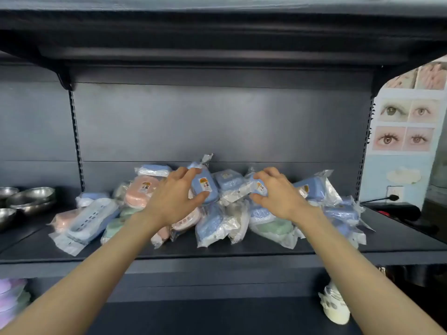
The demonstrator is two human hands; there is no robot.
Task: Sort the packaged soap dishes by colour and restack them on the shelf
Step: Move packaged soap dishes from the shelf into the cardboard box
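Reaching into the heap with both hands at once: left hand (173, 201) curled round a blue soap dish (204, 186) near the top, thumb under and fingers over; right hand (278, 194) pinching a second blue packet (260, 187) just beside it. Probably pulling out the blues first, with several of them uppermost and towards the right. Far from sorted as yet: heap (210, 228) of pink, green and blue packets jumbled and overlapping, mid-shelf, close to the back panel. Glossy wrap with loose ends sticking up, so likely to slide on lifting a neighbour. Dark, flat shelf (242, 250) underneath. Steel bowls (36, 194) to the left on the same level. Poster of eyes (406, 126) on a pale blue wall to the right. Another shelf board (217, 56) close overhead.
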